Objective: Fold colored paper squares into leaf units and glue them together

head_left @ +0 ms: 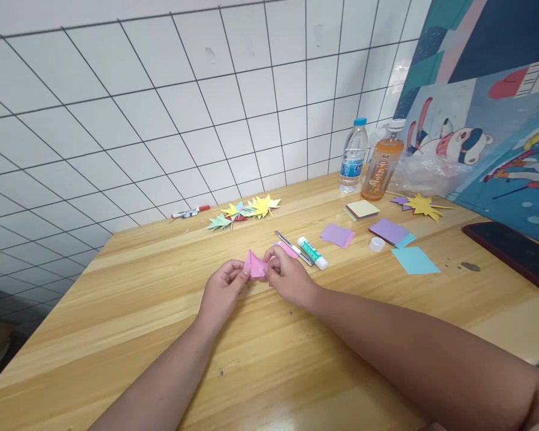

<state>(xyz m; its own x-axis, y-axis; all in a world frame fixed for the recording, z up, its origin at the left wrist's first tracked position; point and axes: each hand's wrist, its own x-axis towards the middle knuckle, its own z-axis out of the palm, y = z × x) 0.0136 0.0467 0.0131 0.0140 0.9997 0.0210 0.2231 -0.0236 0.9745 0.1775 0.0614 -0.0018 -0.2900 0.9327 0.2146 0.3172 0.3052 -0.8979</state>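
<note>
A small piece of pink paper [257, 267], folded to a point at the top, is held between both hands just over the wooden table [233, 359]. My left hand [224, 286] pinches its left edge between thumb and fingers. On the opposite edge, my right hand [290, 276] grips the paper the same way. Just beyond the right hand lie a glue stick [312, 253] with a green label and a slim metal-and-white tool [294, 247], perhaps a knife or scissors. Under that tool is another pink paper [288, 248], partly covered.
Folded paper leaves [251, 209] and markers [191, 212] lie by the tiled wall. Right are purple sheets [336, 234], a blue sheet [415, 260], a paper stack [362, 209], a white cap [377, 243], a water bottle [354, 157], an orange drink bottle [383, 161] and a dark phone-like object [512, 251].
</note>
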